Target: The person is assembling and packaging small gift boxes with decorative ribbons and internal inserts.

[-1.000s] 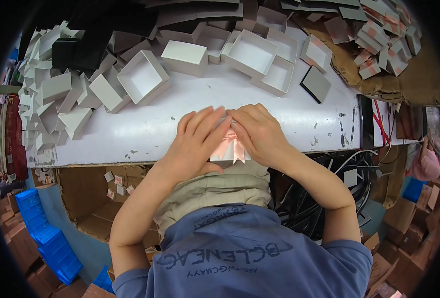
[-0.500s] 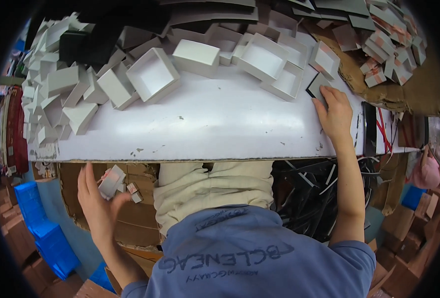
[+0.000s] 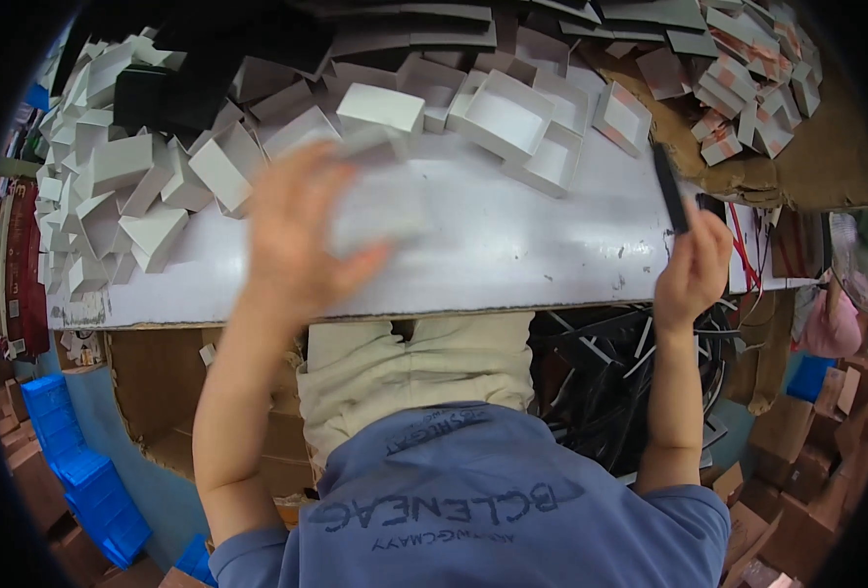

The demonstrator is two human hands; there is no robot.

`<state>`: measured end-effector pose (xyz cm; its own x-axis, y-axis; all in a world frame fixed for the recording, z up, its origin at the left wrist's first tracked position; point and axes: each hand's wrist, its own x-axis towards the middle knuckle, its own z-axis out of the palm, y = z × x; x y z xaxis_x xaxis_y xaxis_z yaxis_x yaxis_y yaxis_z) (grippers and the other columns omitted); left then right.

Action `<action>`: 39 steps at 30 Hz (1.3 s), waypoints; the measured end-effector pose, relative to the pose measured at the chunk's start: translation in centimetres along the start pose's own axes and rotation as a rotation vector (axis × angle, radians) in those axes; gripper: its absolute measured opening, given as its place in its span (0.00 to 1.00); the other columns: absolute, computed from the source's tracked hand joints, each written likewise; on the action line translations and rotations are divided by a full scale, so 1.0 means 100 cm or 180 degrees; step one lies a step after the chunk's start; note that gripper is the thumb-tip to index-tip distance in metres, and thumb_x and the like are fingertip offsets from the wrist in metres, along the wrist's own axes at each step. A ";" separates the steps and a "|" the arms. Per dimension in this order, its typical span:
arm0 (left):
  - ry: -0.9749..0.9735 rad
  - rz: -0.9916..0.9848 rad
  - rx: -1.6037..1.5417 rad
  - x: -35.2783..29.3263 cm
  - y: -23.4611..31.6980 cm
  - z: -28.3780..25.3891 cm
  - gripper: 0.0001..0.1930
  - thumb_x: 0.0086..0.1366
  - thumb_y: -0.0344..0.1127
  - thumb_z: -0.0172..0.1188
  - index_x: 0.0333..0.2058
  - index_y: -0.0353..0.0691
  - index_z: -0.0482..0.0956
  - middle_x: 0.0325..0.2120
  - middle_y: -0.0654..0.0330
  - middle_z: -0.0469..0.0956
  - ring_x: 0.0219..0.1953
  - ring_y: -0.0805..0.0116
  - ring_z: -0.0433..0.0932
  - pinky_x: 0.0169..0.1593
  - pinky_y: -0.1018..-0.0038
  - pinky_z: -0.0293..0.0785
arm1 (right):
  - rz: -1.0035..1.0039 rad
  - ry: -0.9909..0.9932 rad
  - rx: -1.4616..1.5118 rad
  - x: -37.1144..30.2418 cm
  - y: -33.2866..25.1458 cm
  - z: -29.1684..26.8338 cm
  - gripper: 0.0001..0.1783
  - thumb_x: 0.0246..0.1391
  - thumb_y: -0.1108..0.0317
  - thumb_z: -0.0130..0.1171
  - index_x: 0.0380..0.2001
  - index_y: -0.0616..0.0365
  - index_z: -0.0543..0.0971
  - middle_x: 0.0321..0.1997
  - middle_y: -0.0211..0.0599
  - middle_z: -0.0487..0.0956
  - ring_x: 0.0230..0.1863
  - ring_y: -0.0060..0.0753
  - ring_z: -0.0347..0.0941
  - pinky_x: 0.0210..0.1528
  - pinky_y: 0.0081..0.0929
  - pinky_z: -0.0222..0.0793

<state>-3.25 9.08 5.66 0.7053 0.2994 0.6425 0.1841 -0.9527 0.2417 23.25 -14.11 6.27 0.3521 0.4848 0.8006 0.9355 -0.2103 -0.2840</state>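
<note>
My left hand [image 3: 297, 230], smeared by motion, is over the left middle of the white table. A blurred white open box [image 3: 385, 201] lies between its thumb and fingers and moves with it. My right hand [image 3: 694, 260] is raised by the table's right side, fingers closed on the lower end of a flat black piece [image 3: 670, 186]. That piece is seen nearly edge-on and tilts upward; its faces are hidden. Nearest beyond it sits a small white open box with pinkish marks [image 3: 623, 118].
White boxes [image 3: 125, 162] are heaped at the left and along the back of the table [image 3: 503, 265]. Black sheets [image 3: 405, 39] lie behind them. Pink-marked small boxes [image 3: 747, 98] pile on cardboard at the far right. Black strips [image 3: 610, 363] hang below the front edge.
My left hand has come up from below the table edge to the boxes, and one open box has shifted toward me. My right hand has lifted the flat piece off the table.
</note>
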 end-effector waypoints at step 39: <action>-0.1399 -0.0071 -0.1145 -0.021 0.054 0.048 0.43 0.38 0.41 0.70 0.55 0.41 0.62 0.55 0.51 0.58 0.52 0.51 0.66 0.51 0.63 0.65 | -0.0139 -0.2510 0.1292 -0.024 -0.078 0.064 0.28 0.45 0.69 0.57 0.52 0.66 0.66 0.43 0.46 0.71 0.44 0.46 0.67 0.46 0.34 0.64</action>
<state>-0.38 3.06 2.12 0.9367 0.1961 0.2901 0.0118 -0.8456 0.5336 15.34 -8.21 3.19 0.0945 0.9606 0.2613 0.8346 0.0667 -0.5468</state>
